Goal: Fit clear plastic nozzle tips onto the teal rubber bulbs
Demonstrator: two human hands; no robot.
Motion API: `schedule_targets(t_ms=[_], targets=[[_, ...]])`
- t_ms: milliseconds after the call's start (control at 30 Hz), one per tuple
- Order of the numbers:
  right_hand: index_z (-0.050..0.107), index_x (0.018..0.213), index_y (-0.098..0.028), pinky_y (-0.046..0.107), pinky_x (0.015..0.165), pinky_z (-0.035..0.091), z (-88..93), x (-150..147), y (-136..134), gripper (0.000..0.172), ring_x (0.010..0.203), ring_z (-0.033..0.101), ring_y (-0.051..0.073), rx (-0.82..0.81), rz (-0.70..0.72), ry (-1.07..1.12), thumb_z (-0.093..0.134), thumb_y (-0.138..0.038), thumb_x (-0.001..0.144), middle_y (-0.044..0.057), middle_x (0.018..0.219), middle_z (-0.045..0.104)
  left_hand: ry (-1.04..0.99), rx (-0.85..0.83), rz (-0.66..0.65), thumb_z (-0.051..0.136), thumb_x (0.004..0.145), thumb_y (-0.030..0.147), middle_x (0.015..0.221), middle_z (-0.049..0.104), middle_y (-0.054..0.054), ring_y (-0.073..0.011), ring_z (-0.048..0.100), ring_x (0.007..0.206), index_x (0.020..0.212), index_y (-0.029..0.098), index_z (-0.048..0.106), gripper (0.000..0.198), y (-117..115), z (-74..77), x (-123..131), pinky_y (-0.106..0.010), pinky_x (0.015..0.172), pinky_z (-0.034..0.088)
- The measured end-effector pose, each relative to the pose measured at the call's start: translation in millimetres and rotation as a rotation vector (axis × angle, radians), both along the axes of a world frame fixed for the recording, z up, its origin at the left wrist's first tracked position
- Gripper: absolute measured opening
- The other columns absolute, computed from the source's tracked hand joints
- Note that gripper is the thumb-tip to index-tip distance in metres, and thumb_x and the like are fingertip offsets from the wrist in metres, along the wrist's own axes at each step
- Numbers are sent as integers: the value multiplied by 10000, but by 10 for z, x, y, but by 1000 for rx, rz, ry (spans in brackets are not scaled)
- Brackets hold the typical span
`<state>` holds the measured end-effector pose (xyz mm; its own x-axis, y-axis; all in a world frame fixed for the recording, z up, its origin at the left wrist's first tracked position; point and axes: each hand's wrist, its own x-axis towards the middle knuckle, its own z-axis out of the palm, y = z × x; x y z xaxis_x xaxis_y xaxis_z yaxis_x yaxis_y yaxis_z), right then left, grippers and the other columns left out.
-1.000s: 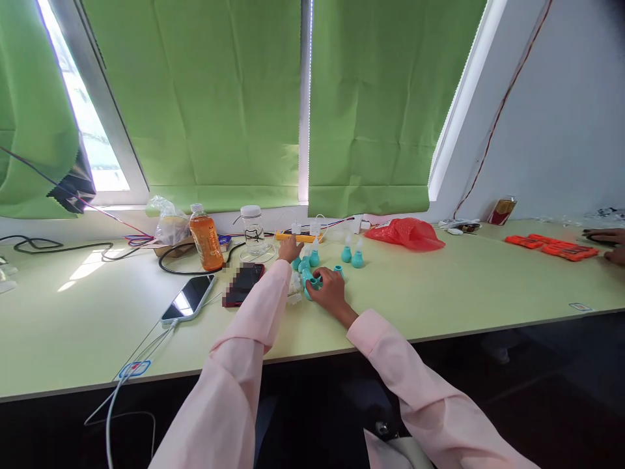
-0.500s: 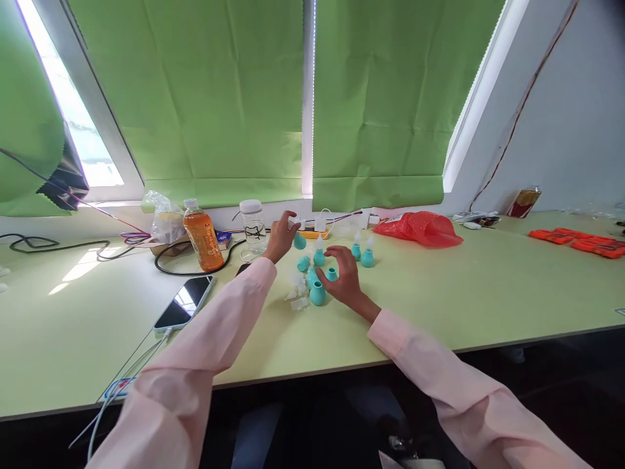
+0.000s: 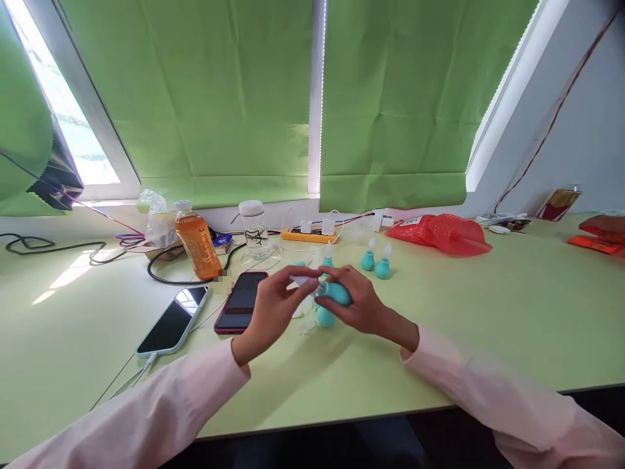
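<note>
My right hand (image 3: 359, 299) is wrapped round a teal squeeze bulb (image 3: 338, 294), tilted sideways with its mouth toward the left. My left hand (image 3: 278, 306) pinches a translucent white nozzle (image 3: 303, 281), which meets the bulb's mouth; whether it is seated there I cannot tell. Under the hands another teal bulb (image 3: 325, 317) stands on the table, beside small clear plastic pieces (image 3: 306, 325). Just behind, a teal bulb with a pointed clear tip (image 3: 328, 260) stands upright, partly hidden by my fingers. Two more tipped bulbs (image 3: 383, 268) stand to the right.
Two phones (image 3: 241, 303) lie left of my hands, one with a cable. Behind them are an orange drink bottle (image 3: 198, 241), a clear jar (image 3: 254, 231) and a yellow power strip (image 3: 307, 236). A red plastic bag (image 3: 442, 234) lies at the back right of the table (image 3: 463, 326).
My left hand has come down and nearer from over the back of the group. My right hand, open before, has closed on a bulb. Both hands now meet, and the view has shifted.
</note>
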<state>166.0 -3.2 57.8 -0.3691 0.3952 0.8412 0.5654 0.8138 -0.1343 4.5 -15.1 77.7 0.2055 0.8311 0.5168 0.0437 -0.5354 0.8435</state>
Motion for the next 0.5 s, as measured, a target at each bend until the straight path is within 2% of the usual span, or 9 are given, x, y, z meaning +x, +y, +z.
schedule_targets(t_ms=[100, 200, 367, 500], targets=[[474, 991, -234, 305, 560, 422, -89, 51, -116, 276, 612, 558, 169, 86, 4, -96, 530, -322, 736, 25, 710, 608, 312, 90, -23, 511, 757, 282, 927, 613, -24, -158, 573, 799, 956, 230, 560, 212, -91, -121, -157, -273, 706, 484], [505, 933, -223, 298, 512, 417, -204, 118, -235, 228, 585, 550, 168, 26, 54, -205, 534, -306, 723, 29, 652, 595, 602, 123, -56, 480, 777, 295, 891, 605, -27, -161, 556, 794, 986, 250, 534, 220, -171, -259, -287, -274, 722, 452], [531, 899, -217, 312, 513, 435, -485, 173, -310, 211, 589, 546, 176, -112, 114, -344, 513, -297, 705, 43, 649, 596, 809, 39, -214, 419, 807, 306, 783, 577, -27, -137, 545, 690, 981, 237, 518, 211, -243, -550, -323, -240, 645, 453], [549, 842, -190, 302, 502, 433, -658, 192, -232, 171, 599, 535, 172, -198, 129, -405, 524, -279, 699, 59, 671, 590, 877, 157, -255, 363, 834, 263, 845, 565, -65, -166, 527, 791, 1002, 215, 497, 220, -156, -694, -265, -272, 705, 446]])
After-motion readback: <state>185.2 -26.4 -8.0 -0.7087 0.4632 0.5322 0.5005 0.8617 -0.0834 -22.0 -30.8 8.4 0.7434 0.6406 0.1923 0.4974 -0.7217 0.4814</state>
